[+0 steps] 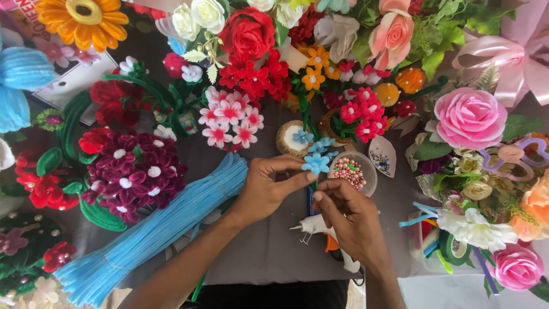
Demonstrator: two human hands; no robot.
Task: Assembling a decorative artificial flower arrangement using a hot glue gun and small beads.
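Both forearms come up from the bottom edge to meet over the grey table (269, 252). Left hand (266, 189) pinches a small blue flower (315, 163) between thumb and fingertips, holding it up just in front of the bowl of pink beads (350, 171). Right hand (349, 214) is curled loosely right under the flower, fingertips near its stem; whether it grips anything I cannot tell. White glue gun (320, 229) lies on the table beneath that hand. Long bundle of blue pipe cleaners (166, 229) lies to the left, unused. As I judge it, the flower's petals look shaped, and more small blue flowers (311, 143) stand behind it, so several seem done while plenty of stock remains
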